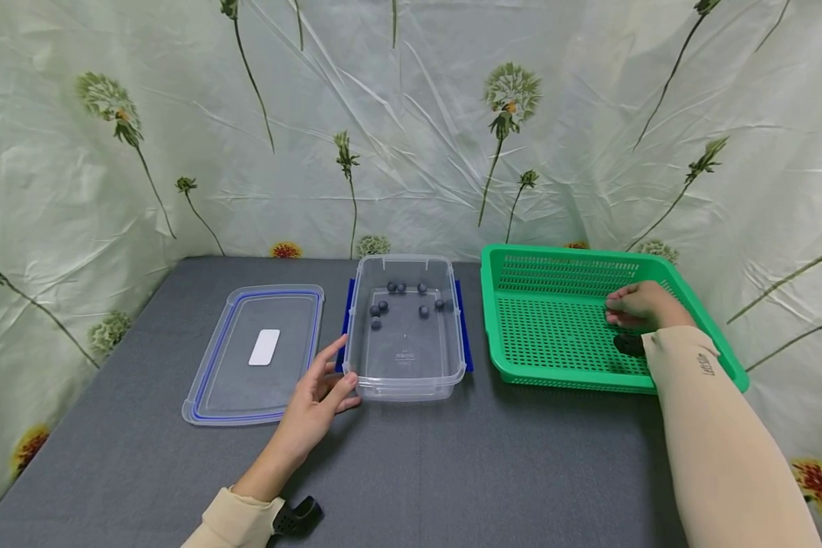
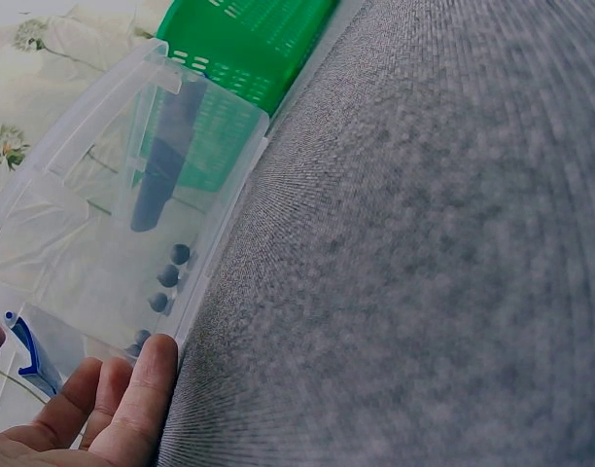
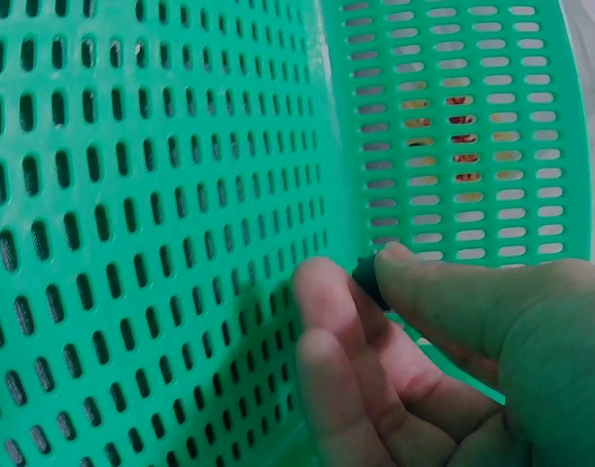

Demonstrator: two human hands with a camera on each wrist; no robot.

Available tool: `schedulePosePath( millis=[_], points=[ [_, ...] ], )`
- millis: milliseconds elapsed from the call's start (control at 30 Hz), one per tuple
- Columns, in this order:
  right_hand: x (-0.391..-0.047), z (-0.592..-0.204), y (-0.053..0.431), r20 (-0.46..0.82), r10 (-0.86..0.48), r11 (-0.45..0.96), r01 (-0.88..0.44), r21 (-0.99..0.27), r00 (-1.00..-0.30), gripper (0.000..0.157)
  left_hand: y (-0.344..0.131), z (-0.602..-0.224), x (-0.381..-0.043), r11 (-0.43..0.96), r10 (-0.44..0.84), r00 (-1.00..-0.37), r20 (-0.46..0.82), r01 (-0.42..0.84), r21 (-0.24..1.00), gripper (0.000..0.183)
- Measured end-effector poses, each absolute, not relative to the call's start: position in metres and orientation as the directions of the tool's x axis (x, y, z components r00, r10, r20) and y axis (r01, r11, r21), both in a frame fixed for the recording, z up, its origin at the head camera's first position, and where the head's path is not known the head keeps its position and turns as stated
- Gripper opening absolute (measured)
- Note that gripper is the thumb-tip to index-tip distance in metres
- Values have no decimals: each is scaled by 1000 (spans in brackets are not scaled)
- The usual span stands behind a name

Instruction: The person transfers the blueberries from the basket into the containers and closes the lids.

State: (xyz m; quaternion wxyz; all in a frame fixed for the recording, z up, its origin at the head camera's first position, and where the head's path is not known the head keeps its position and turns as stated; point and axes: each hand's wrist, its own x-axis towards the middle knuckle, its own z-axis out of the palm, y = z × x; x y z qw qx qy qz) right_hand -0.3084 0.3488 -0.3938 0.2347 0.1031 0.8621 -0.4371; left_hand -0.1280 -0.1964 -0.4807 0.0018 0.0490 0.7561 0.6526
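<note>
Inside the green basket, my right hand (image 1: 647,304) pinches a blueberry (image 3: 369,282) between thumb and forefinger; the fingers partly hide it. My left hand (image 1: 318,392) is at the near left corner of the clear plastic container (image 1: 404,388), its fingers fairly straight along the side and the thumb at the front corner. Several blueberries (image 1: 423,311) lie on the container's floor, mostly towards its far half. In the left wrist view, a few blueberries (image 2: 169,275) show through the container wall, beyond the fingertips (image 2: 157,355).
Left of the container, its clear lid (image 1: 229,380) with a blue seal and a white label (image 1: 264,347) lies flat on the grey tabletop (image 1: 452,472). The green basket (image 1: 493,335) stands at the right. A dandelion-print curtain (image 1: 425,152) hangs behind.
</note>
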Motion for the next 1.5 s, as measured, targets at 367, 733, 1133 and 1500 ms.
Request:
schedulePosePath(
  millis=[367,733,1133,1500],
  points=[
    [-312,-388,343,-469,-103,590,326,-738,-877,47,-196,-480,-128,143,79,-995,60,70,987,64],
    [-314,-381,333,-429,-131,570,287,-770,-894,51,-196,-479,-128,142,74,-996,48,58,988,64],
    [-313,-368,317,-396,-180,549,242,-800,-901,56,-196,-479,-127,138,74,-996,47,57,989,64],
    [-312,-358,292,-359,-226,487,214,-847,-905,56,-197,-480,-128,140,80,-996,50,61,988,64]
  ],
)
